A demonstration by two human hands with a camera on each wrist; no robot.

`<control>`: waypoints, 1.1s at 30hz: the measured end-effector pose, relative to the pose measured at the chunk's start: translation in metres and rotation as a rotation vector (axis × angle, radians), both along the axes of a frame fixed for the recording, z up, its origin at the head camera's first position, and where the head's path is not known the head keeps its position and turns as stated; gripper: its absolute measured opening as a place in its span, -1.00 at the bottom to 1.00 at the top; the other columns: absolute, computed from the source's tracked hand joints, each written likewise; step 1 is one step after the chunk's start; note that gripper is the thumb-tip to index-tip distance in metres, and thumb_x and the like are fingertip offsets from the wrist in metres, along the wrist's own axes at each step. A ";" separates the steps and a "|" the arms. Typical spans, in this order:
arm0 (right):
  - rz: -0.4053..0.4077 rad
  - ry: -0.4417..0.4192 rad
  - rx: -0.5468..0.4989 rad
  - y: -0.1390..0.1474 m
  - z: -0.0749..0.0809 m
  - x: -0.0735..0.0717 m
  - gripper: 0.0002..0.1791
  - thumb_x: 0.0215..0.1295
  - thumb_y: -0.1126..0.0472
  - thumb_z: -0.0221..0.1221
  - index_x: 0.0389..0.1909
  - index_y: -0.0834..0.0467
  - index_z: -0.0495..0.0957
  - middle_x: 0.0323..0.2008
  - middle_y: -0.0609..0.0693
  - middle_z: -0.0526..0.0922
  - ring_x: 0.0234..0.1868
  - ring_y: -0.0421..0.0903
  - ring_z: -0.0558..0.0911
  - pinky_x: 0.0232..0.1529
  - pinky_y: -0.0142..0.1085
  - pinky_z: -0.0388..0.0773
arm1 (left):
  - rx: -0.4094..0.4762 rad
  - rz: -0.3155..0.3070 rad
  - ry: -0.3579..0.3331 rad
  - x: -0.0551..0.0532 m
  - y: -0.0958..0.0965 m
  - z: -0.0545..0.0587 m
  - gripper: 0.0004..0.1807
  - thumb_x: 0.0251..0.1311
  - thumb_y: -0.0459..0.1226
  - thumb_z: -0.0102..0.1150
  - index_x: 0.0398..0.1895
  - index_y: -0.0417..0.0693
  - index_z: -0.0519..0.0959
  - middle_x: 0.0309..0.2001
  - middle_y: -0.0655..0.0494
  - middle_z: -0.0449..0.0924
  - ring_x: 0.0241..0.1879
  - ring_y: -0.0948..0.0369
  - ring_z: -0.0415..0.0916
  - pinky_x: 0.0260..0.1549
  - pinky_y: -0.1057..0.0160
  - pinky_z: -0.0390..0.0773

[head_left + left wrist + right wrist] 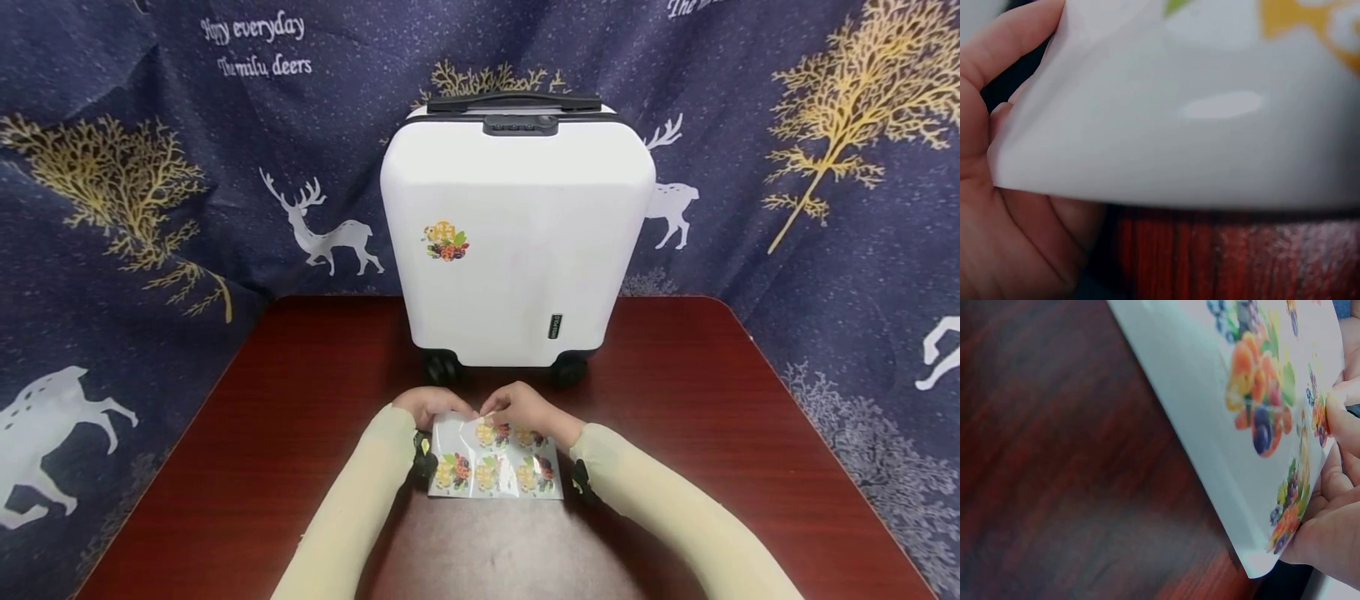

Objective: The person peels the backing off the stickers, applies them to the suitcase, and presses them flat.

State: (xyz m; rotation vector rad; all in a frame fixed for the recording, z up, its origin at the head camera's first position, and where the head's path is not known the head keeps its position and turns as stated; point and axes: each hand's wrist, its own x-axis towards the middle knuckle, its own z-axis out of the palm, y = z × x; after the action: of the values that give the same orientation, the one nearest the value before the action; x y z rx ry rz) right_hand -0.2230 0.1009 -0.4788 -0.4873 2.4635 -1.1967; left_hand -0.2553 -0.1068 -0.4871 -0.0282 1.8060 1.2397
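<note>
A glossy white sticker sheet [476, 492] printed with several fruit stickers is raised above the table, in front of the suitcase. My left hand [433, 405] grips its upper left corner, thumb in front and fingers behind, as the left wrist view shows. My right hand [531, 412] pinches at the top edge near the middle, its fingertips close to the left thumb. Whether it has lifted a sticker's edge is too small to tell. The sheet's upper left part looks blank. A matching fruit sticker [447, 241] is on the upper left front of the white suitcase [517, 242].
The suitcase stands upright on wheels at the back of the dark red wooden table [247, 467]; its black handle [513, 102] is on top. A dark blue cloth [330, 133] with white deer and golden trees hangs behind and at both sides.
</note>
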 end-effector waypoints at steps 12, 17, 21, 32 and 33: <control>-0.002 0.043 0.011 0.000 -0.001 0.001 -0.89 0.33 0.35 0.29 -0.22 0.28 0.76 -0.18 0.15 0.81 -0.26 -0.22 0.64 -0.23 -0.45 0.55 | -0.001 -0.015 0.002 -0.002 0.000 -0.004 -0.74 0.36 -0.29 0.12 -0.05 -0.32 0.63 -0.36 0.10 0.68 -0.38 0.27 0.65 -0.32 0.32 0.68; -0.039 0.030 0.013 0.001 0.000 0.001 -0.90 0.32 0.32 0.31 -0.23 0.23 0.77 -0.20 0.11 0.82 -0.27 -0.24 0.62 -0.20 -0.44 0.55 | -0.030 0.025 0.022 -0.001 0.001 -0.004 -0.76 0.33 -0.27 0.19 -0.10 -0.30 0.65 -0.38 0.08 0.69 -0.39 0.26 0.65 -0.31 0.30 0.69; -0.043 0.043 0.016 0.002 -0.003 0.001 -0.90 0.30 0.30 0.34 -0.24 0.23 0.78 -0.22 0.11 0.82 -0.30 -0.25 0.61 -0.22 -0.43 0.56 | -0.037 0.029 0.030 -0.002 0.001 -0.006 -0.73 0.34 -0.26 0.21 -0.08 -0.32 0.66 -0.38 0.07 0.70 -0.40 0.26 0.66 -0.31 0.29 0.71; 0.012 0.158 0.090 0.001 -0.005 0.002 -0.92 0.30 0.30 0.34 -0.30 0.24 0.76 -0.29 0.09 0.78 -0.35 -0.25 0.53 -0.29 -0.42 0.50 | -0.057 0.011 0.009 -0.002 0.006 -0.003 -0.70 0.38 -0.25 0.21 -0.01 -0.34 0.65 -0.40 0.06 0.70 -0.42 0.26 0.66 -0.31 0.29 0.71; 0.016 0.174 0.095 0.001 -0.005 0.003 -0.92 0.30 0.30 0.34 -0.30 0.24 0.76 -0.30 0.09 0.77 -0.34 -0.24 0.53 -0.28 -0.41 0.51 | -0.057 0.009 0.006 -0.002 0.006 -0.003 -0.70 0.38 -0.25 0.20 -0.01 -0.34 0.65 -0.40 0.06 0.70 -0.42 0.25 0.66 -0.32 0.29 0.71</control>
State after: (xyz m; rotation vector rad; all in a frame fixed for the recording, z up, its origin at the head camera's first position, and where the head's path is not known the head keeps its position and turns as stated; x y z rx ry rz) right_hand -0.2202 0.1020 -0.4836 -0.6069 2.6426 -1.0655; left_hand -0.2574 -0.1012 -0.4900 -0.0644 1.8478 1.1959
